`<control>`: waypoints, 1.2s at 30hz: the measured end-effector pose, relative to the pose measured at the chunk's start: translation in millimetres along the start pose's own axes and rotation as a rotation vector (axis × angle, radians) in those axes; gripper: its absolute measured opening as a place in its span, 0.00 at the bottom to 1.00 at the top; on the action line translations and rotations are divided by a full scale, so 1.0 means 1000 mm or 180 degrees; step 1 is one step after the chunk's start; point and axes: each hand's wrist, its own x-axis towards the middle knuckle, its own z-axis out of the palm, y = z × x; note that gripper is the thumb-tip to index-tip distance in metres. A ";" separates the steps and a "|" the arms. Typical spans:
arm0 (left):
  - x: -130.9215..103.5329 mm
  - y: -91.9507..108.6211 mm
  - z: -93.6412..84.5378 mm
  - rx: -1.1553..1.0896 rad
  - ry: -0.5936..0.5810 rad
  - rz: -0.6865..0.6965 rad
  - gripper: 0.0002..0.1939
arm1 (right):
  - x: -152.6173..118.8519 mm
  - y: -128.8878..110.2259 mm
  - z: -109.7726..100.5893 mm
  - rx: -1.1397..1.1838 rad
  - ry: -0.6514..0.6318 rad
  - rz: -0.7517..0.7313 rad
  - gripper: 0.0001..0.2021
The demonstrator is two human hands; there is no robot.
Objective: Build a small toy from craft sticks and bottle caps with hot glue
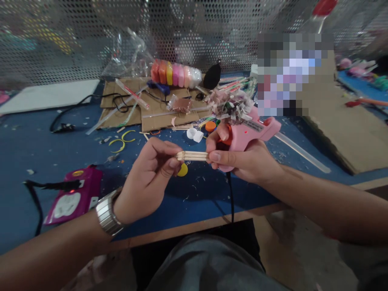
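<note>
Between my two hands a short bundle of pale wooden sticks (pixel 195 155) lies level above the blue table. My left hand (pixel 151 173) pinches its left end with thumb and fingertips. At the bundle's right end, the thumb and a finger of my right hand (pixel 254 161) close on it. That same hand also grips a pink glue gun (pixel 251 135) with an orange trigger, and a clear glue stick (pixel 303 151) sticks out of its back. The glue gun's nozzle is hidden. Below the bundle lies a yellow disc (pixel 182 170).
A purple power box (pixel 77 194) with a black plug stands at left. Behind are cardboard pieces (pixel 121 87), a pack of coloured clay (pixel 176 74), white caps (pixel 195 134), yellow curved strips (pixel 121 141) and a frilly ornament (pixel 232 107). Perforated metal mesh (pixel 91 44) closes the back.
</note>
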 end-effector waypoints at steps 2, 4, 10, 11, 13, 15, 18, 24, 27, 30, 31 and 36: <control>0.000 0.000 0.000 -0.0018 -0.0015 0.0105 0.07 | 0.000 0.000 0.000 0.0019 -0.0004 -0.0009 0.25; 0.000 0.001 0.000 0.0029 0.0038 -0.0007 0.07 | 0.000 -0.001 0.001 0.0031 -0.0005 -0.0001 0.25; 0.001 0.002 -0.001 0.0111 -0.0018 0.0052 0.08 | -0.001 0.000 -0.001 -0.0001 -0.0003 0.0009 0.23; 0.001 0.003 0.000 0.0112 -0.0009 0.0030 0.08 | -0.001 0.000 -0.002 0.0000 0.0001 -0.0005 0.23; 0.001 0.004 0.000 0.0118 0.0017 -0.0070 0.10 | -0.002 0.001 -0.003 -0.0002 -0.0005 -0.0015 0.23; 0.000 0.005 0.001 0.0131 0.0053 -0.0179 0.12 | -0.002 0.001 -0.004 -0.0026 -0.0005 0.0001 0.23; -0.001 0.005 0.001 0.0130 0.0053 -0.0187 0.12 | -0.002 0.001 -0.005 -0.0019 -0.0050 -0.0010 0.22; 0.000 0.003 -0.001 0.0118 -0.0001 -0.0075 0.10 | 0.000 0.002 -0.005 0.0076 -0.0149 -0.0018 0.22; 0.001 0.001 -0.001 0.0157 -0.0031 0.0016 0.10 | 0.001 0.003 -0.007 0.0134 -0.0200 -0.0045 0.22; 0.000 0.000 -0.002 0.0173 -0.0066 0.0012 0.07 | 0.000 0.003 -0.007 0.0105 -0.0188 -0.0028 0.21; 0.000 0.000 -0.003 0.0163 -0.0079 0.0002 0.07 | 0.000 0.003 -0.007 0.0096 -0.0184 -0.0028 0.22; 0.000 0.001 -0.001 0.0095 -0.0074 -0.0036 0.07 | 0.000 0.001 -0.005 0.0063 -0.0145 -0.0026 0.23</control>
